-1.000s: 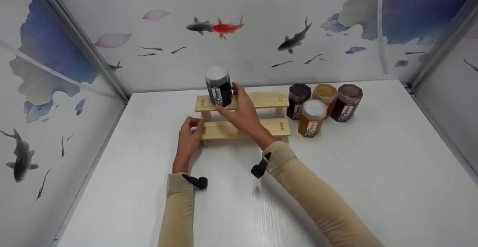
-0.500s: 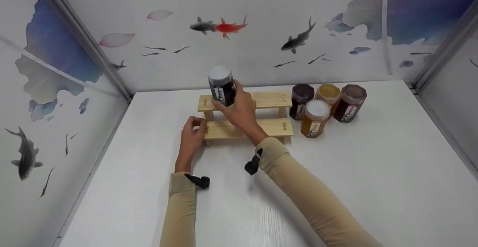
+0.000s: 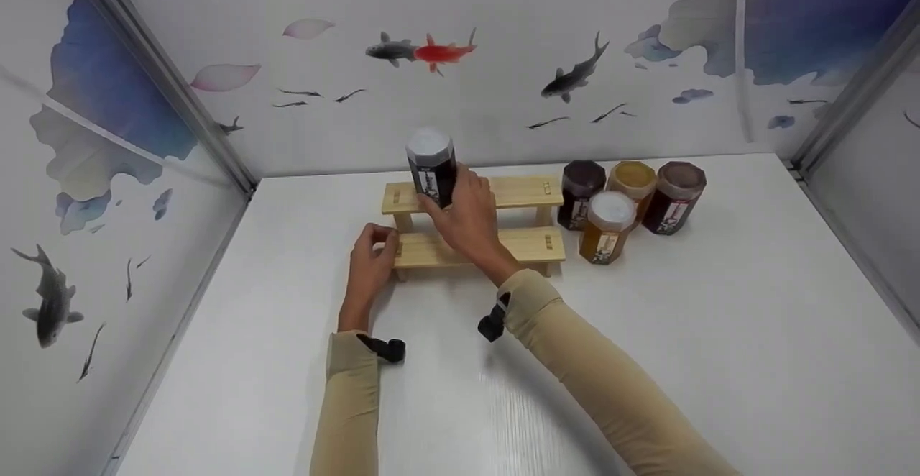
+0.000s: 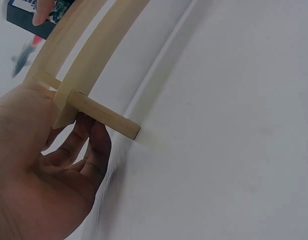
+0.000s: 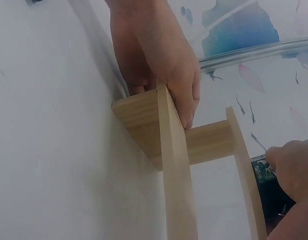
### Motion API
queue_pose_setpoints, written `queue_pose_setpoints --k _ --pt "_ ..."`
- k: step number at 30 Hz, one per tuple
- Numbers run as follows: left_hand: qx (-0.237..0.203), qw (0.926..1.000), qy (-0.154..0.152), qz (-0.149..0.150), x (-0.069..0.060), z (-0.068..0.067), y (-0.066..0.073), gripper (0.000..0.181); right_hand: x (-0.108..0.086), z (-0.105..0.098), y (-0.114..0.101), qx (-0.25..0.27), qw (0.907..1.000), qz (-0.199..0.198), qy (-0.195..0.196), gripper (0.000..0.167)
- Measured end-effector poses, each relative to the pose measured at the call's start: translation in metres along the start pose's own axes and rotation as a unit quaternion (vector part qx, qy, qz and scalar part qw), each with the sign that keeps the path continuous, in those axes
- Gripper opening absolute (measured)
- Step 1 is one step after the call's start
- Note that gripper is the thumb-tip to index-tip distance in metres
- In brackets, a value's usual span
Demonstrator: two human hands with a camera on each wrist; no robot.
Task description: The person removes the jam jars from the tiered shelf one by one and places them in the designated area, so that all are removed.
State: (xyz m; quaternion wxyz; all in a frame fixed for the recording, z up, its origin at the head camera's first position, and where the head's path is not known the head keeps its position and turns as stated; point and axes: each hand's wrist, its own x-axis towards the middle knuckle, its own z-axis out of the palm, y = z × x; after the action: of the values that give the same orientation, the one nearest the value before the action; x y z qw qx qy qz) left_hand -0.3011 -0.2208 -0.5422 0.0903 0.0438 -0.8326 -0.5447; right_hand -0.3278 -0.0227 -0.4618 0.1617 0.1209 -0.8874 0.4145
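Observation:
In the head view my right hand [image 3: 468, 218] grips a dark octagonal jar [image 3: 434, 172] with a whitish lid and a label. The jar is over the left half of the upper shelf [image 3: 519, 191] of a two-tier wooden stand [image 3: 417, 249]; whether its base touches the wood, I cannot tell. My left hand [image 3: 368, 269] holds the left end of the stand's lower shelf. Its fingers curl under the plank [image 4: 96, 55] in the left wrist view. The right wrist view shows the left hand [image 5: 161, 47] at the plank's end and part of the dark jar [image 5: 270, 195].
Right of the stand several similar jars stand close together: a dark jar [image 3: 581, 192], a yellow-lidded jar [image 3: 632, 176], a reddish-brown jar [image 3: 672, 203] and an amber jar with a white lid [image 3: 605, 235]. A fish-patterned wall [image 3: 489, 124] rises behind the white table [image 3: 431, 404].
The head view has shifted slightly. In the last half second the right hand and the dark jar have moved a little to the right; the left hand keeps its hold on the stand.

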Motion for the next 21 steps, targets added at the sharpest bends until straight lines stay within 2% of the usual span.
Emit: queue_pose_setpoints --k 6,10,16,21 --pt "0.007 0.9999 -0.004 -0.014 -0.001 0.000 0.001 0.024 -0.007 -0.013 0.011 0.003 0.9999 -0.010 0.013 0.077" --pt "0.013 0.9998 0.000 -0.012 0.000 -0.001 -0.002 0.024 -0.014 -0.019 0.017 0.019 0.9992 -0.026 0.023 0.072" --pt "0.008 0.9999 0.000 -0.009 -0.001 0.000 -0.003 0.023 -0.029 -0.031 0.029 0.080 0.9954 -0.042 0.030 0.070" --pt "0.003 1.0000 -0.001 -0.005 0.000 0.001 -0.001 0.023 -0.040 -0.055 0.041 0.126 0.9904 -0.034 0.044 0.074"
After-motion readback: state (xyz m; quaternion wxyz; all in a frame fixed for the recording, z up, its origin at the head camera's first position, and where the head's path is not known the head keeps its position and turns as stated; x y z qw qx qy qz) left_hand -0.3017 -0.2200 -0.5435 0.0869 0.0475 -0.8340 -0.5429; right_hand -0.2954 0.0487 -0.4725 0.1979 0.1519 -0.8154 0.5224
